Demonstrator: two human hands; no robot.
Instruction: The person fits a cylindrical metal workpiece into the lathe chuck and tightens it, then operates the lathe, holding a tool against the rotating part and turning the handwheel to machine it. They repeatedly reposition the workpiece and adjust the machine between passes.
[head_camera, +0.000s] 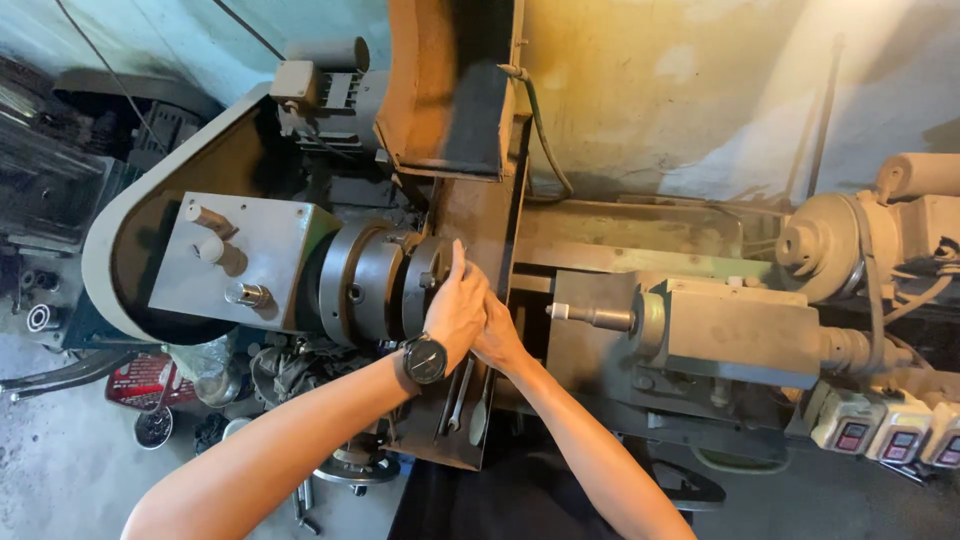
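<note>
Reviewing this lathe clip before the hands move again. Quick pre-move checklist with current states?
1. Left hand placed on the chuck: ok, fingers lie on its front face.
2. Right hand position: cannot tell, mostly hidden behind the left hand.
3. Workpiece seated in the chuck: cannot tell, hands cover the centre.
4. Tailstock spindle apart from the hands: ok, a gap shows.
5. Wristwatch near the chuck: not ok, worn on the left wrist close to it.
6. Wrenches off the bed: not ok, they lie below the hands.

Left hand (456, 308) and right hand (498, 335) press together against the lathe chuck (375, 285).
</note>
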